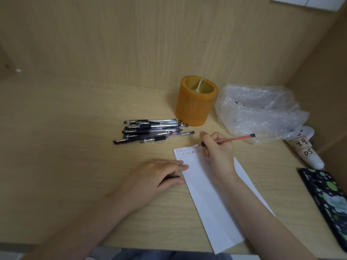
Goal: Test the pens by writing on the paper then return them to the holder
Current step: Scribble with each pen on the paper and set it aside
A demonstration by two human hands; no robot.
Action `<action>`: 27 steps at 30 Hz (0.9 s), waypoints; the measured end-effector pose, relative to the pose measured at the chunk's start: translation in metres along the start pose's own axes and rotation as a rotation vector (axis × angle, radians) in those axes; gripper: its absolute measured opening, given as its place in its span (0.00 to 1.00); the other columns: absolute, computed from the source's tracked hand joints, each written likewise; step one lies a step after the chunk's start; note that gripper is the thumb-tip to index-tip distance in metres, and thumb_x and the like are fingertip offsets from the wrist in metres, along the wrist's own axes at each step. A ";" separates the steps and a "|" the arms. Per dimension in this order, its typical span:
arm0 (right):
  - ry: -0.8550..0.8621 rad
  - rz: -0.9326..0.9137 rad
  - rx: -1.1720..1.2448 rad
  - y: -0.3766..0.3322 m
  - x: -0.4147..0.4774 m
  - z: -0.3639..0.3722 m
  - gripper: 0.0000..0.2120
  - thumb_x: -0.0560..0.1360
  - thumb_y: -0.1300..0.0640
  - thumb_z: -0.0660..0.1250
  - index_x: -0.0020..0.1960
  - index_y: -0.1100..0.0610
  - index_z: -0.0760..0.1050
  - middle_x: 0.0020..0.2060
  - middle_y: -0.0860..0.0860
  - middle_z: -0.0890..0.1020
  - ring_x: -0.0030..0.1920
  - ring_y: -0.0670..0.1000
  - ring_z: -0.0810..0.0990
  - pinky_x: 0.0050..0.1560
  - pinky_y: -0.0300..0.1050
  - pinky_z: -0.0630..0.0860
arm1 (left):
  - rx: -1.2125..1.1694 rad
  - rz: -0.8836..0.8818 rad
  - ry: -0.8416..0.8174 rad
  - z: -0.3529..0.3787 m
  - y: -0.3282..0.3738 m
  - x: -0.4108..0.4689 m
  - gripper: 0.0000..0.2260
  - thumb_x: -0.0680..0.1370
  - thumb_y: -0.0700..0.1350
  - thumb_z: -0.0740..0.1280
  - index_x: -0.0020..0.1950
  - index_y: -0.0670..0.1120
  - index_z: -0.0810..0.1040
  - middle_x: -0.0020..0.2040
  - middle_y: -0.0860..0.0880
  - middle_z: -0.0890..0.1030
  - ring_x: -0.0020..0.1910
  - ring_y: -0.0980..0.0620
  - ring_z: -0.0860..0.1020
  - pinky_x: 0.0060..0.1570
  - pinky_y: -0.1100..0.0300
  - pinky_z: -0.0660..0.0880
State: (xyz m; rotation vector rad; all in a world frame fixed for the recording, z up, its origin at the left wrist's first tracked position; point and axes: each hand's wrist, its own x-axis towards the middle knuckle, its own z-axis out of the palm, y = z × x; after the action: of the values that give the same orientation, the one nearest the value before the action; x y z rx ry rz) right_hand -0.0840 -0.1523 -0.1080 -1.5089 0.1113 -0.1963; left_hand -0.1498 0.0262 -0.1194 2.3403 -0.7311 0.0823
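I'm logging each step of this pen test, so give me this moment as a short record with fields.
right hand: holds red pen, tip at the paper's top
left hand: flat, fingers on the paper's left edge
paper: a few rows of marks at top
holder: no pens seen inside
pile of pens: on desk, left of holder

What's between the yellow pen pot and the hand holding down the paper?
The pile of black pens lies between the holder and the left hand, seen in the head view.
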 end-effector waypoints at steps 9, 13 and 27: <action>-0.179 0.161 0.209 -0.012 0.009 -0.019 0.17 0.66 0.46 0.73 0.34 0.53 0.67 0.27 0.48 0.70 0.26 0.45 0.68 0.26 0.34 0.65 | -0.530 -0.233 0.110 -0.014 0.010 0.004 0.07 0.75 0.53 0.61 0.43 0.56 0.78 0.53 0.60 0.82 0.56 0.63 0.77 0.55 0.65 0.72; -0.262 0.172 0.343 -0.026 0.002 -0.016 0.11 0.74 0.50 0.67 0.42 0.59 0.75 0.28 0.50 0.73 0.26 0.45 0.71 0.24 0.34 0.66 | -0.412 -0.238 0.159 -0.017 0.015 0.003 0.20 0.74 0.63 0.59 0.40 0.46 0.71 0.30 0.53 0.77 0.28 0.54 0.71 0.31 0.65 0.68; -0.319 0.069 0.108 -0.038 -0.038 -0.008 0.19 0.75 0.63 0.67 0.28 0.53 0.67 0.20 0.51 0.68 0.20 0.48 0.62 0.22 0.35 0.59 | -0.388 -0.227 0.008 -0.020 0.018 0.000 0.05 0.75 0.49 0.66 0.47 0.59 0.79 0.33 0.51 0.74 0.31 0.60 0.67 0.32 0.65 0.62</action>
State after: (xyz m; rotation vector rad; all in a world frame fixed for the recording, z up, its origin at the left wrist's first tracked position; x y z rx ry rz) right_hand -0.1252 -0.1543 -0.0727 -1.4084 -0.1011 0.0941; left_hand -0.1566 0.0281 -0.0935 2.0306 -0.4275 -0.1394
